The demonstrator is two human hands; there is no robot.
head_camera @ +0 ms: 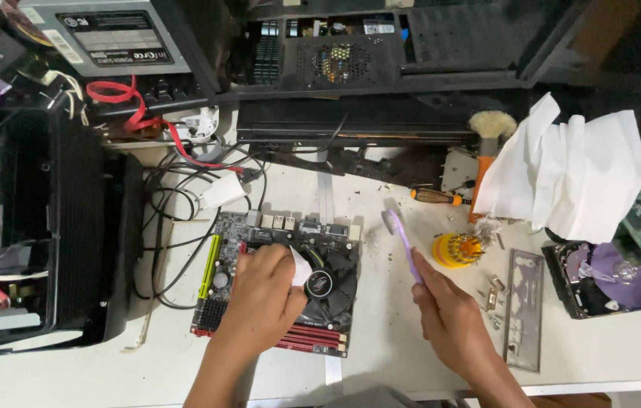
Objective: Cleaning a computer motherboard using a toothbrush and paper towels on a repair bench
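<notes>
Pressing a small white wipe [300,266] onto the computer board [279,283] in the lower middle of the frame, the left hand [260,298] pinches it to rub. The right hand [445,306], fingers curled tight, holds a purple toothbrush [402,236] up, off the board.

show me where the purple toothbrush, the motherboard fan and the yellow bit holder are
purple toothbrush [403,240]: head view, mid-handle.
motherboard fan [322,282]: head view, round hub.
yellow bit holder [456,250]: head view, top face.
</notes>
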